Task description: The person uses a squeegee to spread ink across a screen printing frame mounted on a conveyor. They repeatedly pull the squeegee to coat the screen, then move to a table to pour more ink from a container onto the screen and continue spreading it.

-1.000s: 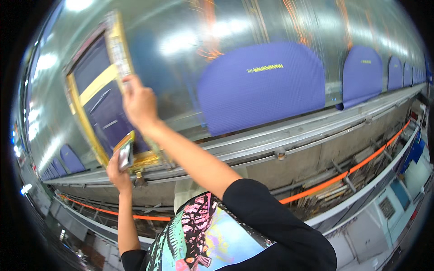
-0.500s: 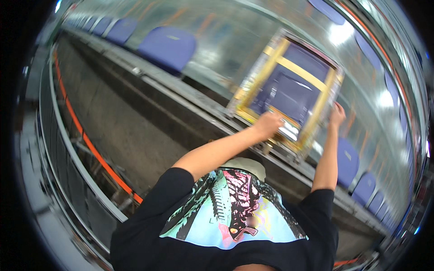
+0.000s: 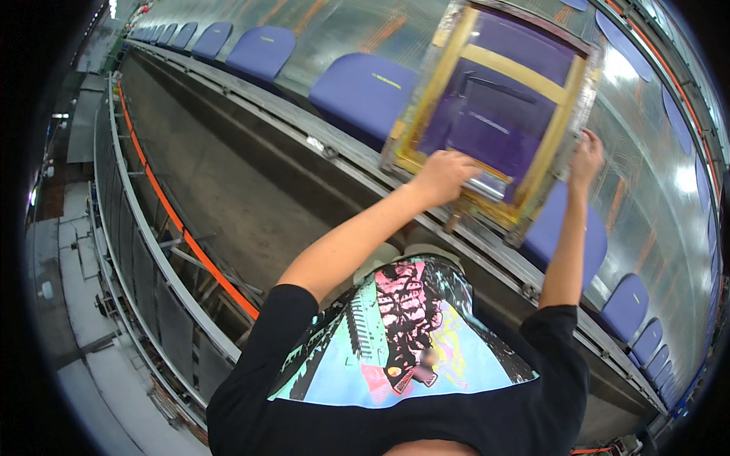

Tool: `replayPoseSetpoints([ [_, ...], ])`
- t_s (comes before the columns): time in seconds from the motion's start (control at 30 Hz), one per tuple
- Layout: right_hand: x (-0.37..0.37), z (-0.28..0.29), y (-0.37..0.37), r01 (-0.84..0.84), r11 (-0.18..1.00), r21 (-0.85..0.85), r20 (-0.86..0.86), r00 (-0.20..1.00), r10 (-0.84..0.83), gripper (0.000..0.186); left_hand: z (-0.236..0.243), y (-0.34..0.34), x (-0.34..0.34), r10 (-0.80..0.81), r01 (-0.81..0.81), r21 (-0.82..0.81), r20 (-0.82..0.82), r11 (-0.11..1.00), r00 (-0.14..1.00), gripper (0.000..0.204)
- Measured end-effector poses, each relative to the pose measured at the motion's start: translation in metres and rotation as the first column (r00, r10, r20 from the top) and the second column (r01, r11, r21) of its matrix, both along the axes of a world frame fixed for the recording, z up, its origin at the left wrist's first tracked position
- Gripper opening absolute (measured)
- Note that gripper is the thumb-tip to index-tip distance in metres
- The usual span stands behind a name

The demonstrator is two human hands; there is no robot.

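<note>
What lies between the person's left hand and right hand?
The head view shows the silver flat tool held by the left hand, then the lower right of the framed screen, before the right hand.

A screen-printing workshop: matching purple pieces [image 3: 361, 90] line a long surface [image 3: 346, 34] from ten to four o'clock, a framed screen [image 3: 494, 114] toward one.

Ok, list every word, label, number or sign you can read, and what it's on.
None can be read.
Pad left of frame: yellow line, too small.
Purple area inside frame: pale line, too small and blurred.
Farther pad: faint mark, too small.
Shirt: colourful print, no clear words.
</note>
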State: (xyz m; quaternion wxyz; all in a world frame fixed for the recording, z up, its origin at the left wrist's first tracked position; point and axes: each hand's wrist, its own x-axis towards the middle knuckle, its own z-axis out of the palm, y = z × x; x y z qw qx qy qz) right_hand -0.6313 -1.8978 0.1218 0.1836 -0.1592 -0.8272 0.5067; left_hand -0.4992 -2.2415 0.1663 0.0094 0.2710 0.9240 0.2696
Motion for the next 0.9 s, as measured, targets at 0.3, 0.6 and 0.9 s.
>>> replayPoseSetpoints([
  [0.3, -0.017, -0.062, -0.204, 0.146, 0.980, -0.135, 0.051, 0.989, -0.140, 0.018, -0.010, -0.174, -0.035, 0.203, -0.192, -0.070, 0.222, 0.979, 0.954, 0.047],
  [0.6, -0.014, -0.052, -0.217, 0.210, 0.967, -0.143, 0.161, 0.969, -0.187, 0.019, 0.000, -0.200, -0.046, 0.203, -0.201, -0.030, 0.208, 0.979, 0.957, 0.047],
  [0.9, -0.021, -0.070, -0.216, 0.275, 0.960, -0.055, 0.320, 0.915, -0.244, 0.019, -0.018, -0.228, -0.021, -0.143, 0.152, -0.193, 0.060, 0.969, 0.988, 0.049],
])
